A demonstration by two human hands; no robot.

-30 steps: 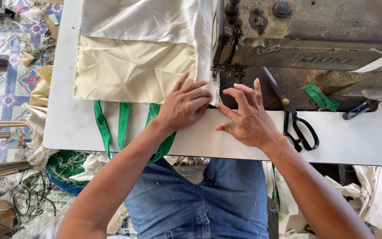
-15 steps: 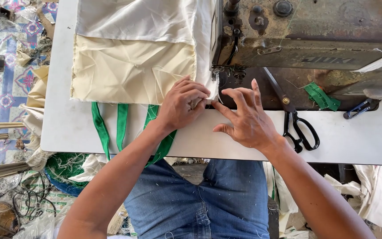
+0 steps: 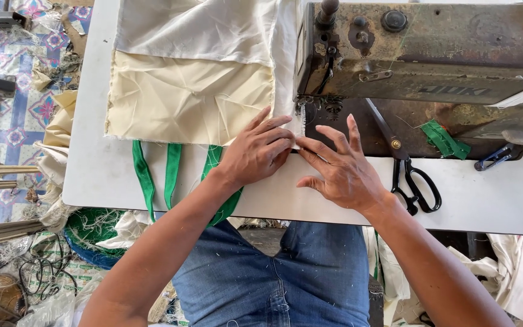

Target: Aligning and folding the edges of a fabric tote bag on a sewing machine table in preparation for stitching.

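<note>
Both hands press flat on the cream fabric's folded edge beside the needle; neither grip pinches anything.

Your left hand (image 3: 255, 154) lies knuckles-up with fingers bunched on the cream fabric (image 3: 189, 100); your right hand (image 3: 340, 169) spreads its fingers just beside it, at the foot of the sewing machine (image 3: 419, 54). Fingertips this near the needle could get caught, and uneven pressure could let the fold slip. The needle itself is hard to make out. Green straps (image 3: 155, 175) hang off the white surface (image 3: 92, 175); black scissors (image 3: 413, 175) lie near.

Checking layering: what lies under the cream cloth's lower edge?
Green straps emerge from beneath the cream cloth onto the white table. Their upper ends are covered.
</note>
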